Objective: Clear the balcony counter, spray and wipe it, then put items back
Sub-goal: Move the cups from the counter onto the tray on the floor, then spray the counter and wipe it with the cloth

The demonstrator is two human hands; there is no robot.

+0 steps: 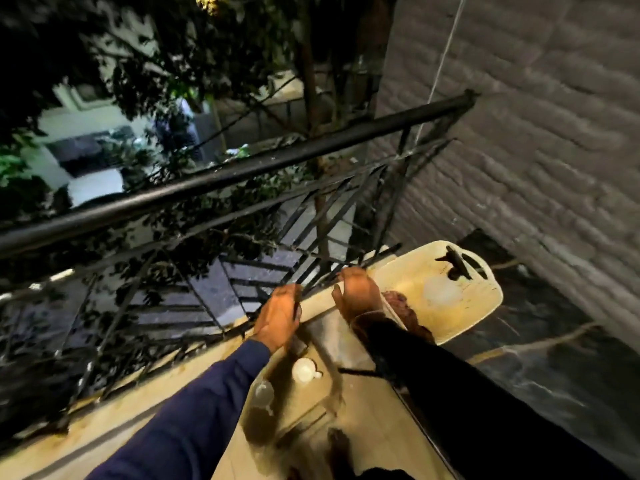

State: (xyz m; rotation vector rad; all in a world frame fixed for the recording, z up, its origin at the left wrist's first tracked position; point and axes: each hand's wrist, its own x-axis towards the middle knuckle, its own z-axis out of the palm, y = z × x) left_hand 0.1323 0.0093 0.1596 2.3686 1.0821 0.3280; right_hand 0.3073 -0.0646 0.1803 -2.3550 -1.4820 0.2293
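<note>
The cream balcony counter [367,441] runs along the foot of a black railing [242,174]. My left hand [278,315] hangs over its far end with the fingers curled down; blur hides whether they hold anything. My right hand [356,292] hovers beside it near the railing bars, fingers apart and bent, with nothing visible in them. A small white cup [304,370] and a clear glass [261,393] stand on the counter below my left wrist. A thin dark stick [356,372] lies beside the cup.
A cream plastic tub [481,306] sits at the counter's far end against the grey brick wall [536,150], with a dark object [457,268] inside. A reddish-brown cloth [403,306] lies at its near rim. Beyond the railing there is a drop to trees and street.
</note>
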